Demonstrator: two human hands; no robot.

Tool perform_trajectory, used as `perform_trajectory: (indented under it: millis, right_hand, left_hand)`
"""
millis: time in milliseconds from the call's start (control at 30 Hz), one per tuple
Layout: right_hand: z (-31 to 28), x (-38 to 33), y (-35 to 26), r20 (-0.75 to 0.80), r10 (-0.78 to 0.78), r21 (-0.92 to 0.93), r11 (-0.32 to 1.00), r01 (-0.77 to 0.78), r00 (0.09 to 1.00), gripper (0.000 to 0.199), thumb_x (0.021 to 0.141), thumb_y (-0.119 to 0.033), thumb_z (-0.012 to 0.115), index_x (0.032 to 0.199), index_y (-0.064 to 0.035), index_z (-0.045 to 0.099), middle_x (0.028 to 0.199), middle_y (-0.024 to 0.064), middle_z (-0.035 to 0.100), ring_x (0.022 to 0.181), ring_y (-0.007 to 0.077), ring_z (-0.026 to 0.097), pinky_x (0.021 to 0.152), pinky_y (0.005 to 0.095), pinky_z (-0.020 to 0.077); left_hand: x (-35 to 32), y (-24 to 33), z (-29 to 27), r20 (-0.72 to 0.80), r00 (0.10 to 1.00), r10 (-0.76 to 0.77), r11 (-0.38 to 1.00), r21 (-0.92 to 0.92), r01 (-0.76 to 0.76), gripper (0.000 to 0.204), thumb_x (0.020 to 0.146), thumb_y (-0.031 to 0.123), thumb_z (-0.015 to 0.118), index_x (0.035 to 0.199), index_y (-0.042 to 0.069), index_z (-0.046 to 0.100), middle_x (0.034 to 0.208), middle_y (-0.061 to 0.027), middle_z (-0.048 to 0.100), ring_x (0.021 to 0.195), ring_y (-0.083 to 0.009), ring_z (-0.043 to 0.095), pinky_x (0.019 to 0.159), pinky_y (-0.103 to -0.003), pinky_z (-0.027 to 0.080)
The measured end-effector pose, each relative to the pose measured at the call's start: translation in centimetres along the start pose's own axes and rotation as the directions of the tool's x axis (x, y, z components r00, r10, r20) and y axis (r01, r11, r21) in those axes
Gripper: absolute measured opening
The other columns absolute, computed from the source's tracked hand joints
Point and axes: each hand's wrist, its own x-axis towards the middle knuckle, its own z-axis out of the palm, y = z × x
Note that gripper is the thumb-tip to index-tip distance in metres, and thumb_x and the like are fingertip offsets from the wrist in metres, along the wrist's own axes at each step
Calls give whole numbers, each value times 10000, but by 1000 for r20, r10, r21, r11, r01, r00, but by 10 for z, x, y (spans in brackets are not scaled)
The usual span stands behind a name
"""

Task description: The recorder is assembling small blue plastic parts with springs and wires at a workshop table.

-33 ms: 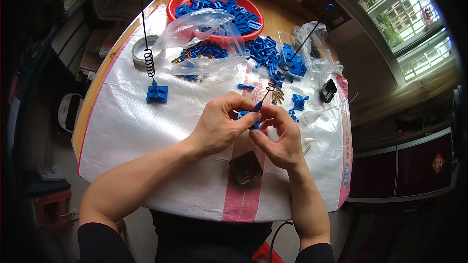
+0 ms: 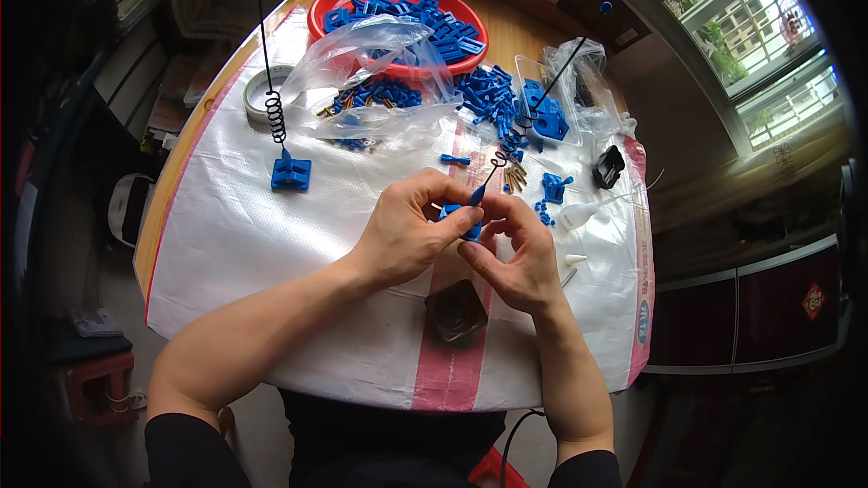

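Observation:
My left hand (image 2: 407,221) pinches a small blue plastic base (image 2: 472,232) between thumb and fingers. From it a black coiled spring rod (image 2: 499,161) with a blue ball tip rises up and to the right. Curled around the base's right side, my right hand (image 2: 518,253) grips it too; its fingertips are partly hidden. At the left stands a similar blue base (image 2: 290,174) with its own upright coiled rod (image 2: 278,117). A black square cup (image 2: 457,311) sits just below my hands. Past my fingers lie a single blue peg (image 2: 456,160) and brass pins (image 2: 515,176).
A red basin (image 2: 482,59) of blue parts stands at the back, clear plastic bags (image 2: 362,54) in front. Piled blue pegs (image 2: 488,99), a clear tray (image 2: 570,137), a tape roll (image 2: 257,107), a white squeeze bottle (image 2: 576,215) and a black cap (image 2: 609,167) lie around.
The ball tip of the held coiled rod has shifted slightly up and to the left. Both hands stay in nearly the same place and keep their grip.

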Motion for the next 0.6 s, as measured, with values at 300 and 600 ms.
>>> perform_trajectory:
  millis: [300,600]
  right_hand:
    - [4,-4,-5,-66,12,-56,998,-15,998,455,777,-107,855,1171,3,656,923,88,696,698,126,663,643,286,541]
    - [7,-5,-3,-167,-21,-96,995,5,986,444,750,-193,890,1086,3,676,883,98,678,733,169,657,671,312,542]
  left_hand:
    - [3,-4,1,5,991,135,988,71,-135,167,939,92,731,1070,-11,724,1064,-61,632,943,-125,637,798,-270,535]
    - [4,2,1,43,993,106,988,110,-110,136,961,58,694,1070,-13,733,1117,-64,643,1012,-133,633,893,-273,512]
